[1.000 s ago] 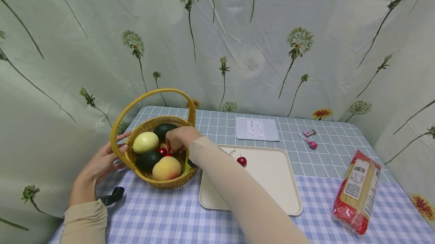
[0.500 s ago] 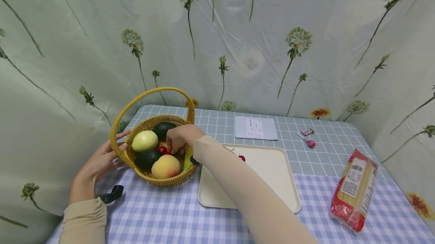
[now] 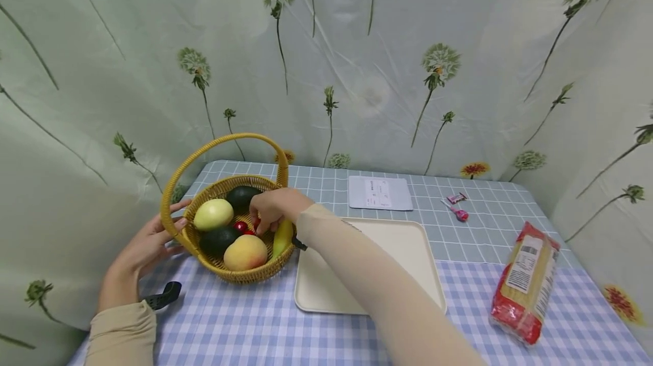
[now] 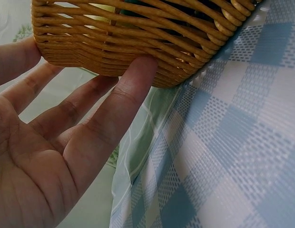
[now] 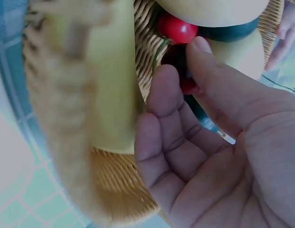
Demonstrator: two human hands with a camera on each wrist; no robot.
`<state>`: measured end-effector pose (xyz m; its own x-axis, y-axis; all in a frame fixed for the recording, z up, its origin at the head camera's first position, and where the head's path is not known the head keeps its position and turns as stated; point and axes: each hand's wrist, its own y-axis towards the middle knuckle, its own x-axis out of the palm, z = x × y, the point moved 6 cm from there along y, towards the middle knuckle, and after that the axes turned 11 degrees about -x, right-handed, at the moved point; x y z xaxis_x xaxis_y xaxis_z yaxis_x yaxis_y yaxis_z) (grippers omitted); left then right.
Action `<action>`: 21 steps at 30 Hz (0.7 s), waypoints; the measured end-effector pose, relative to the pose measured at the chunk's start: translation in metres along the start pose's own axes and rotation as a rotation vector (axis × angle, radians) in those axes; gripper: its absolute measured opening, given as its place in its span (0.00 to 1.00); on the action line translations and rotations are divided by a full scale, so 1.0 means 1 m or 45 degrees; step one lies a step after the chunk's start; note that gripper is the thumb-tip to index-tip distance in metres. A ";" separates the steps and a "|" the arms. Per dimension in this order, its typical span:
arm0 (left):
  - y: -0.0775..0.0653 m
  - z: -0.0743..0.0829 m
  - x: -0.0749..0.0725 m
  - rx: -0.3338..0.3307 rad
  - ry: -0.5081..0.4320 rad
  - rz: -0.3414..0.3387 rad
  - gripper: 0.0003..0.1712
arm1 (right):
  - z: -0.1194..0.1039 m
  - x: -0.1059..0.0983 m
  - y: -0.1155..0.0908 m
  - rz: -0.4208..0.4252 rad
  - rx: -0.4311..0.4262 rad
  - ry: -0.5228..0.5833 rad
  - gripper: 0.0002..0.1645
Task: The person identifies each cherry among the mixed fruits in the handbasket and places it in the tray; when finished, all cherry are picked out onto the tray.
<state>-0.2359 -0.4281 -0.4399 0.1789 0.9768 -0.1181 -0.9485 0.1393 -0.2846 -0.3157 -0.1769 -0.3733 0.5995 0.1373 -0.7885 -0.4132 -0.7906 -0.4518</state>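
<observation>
Right hand (image 3: 272,207) reaches into the basket (image 3: 245,271) at about 9 o'clock of the tray (image 3: 408,275); thumb and fingertips (image 5: 165,80) pinch a dark red cherry (image 5: 185,84), another cherry (image 5: 177,29) just beyond them. Left hand (image 3: 148,244) rests straight, spread fingers (image 4: 131,83) against the basket's outer wall. Print on the noodle packet (image 3: 525,281) and the card (image 3: 380,193) is unreadable.

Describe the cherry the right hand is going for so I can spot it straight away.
Find the woven basket with the tall handle at the table's left edge. Inside it, the right hand reaches into the middle, where the cherry lies among the larger fruit. It is the small, glossy red one, far smaller than the avocados, peach and banana around it.
</observation>
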 end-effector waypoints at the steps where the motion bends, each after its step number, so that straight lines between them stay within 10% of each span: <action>1: 0.000 0.000 0.000 0.006 -0.003 -0.002 0.36 | 0.000 -0.001 -0.001 0.010 -0.026 -0.010 0.10; 21: 0.002 -0.002 0.000 0.014 -0.038 -0.020 0.34 | 0.047 -0.010 -0.090 0.457 -0.446 0.159 0.16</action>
<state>-0.2368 -0.4284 -0.4422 0.1858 0.9789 -0.0850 -0.9484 0.1560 -0.2761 -0.3169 -0.0791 -0.3445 0.5483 -0.2347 -0.8027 -0.3663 -0.9302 0.0218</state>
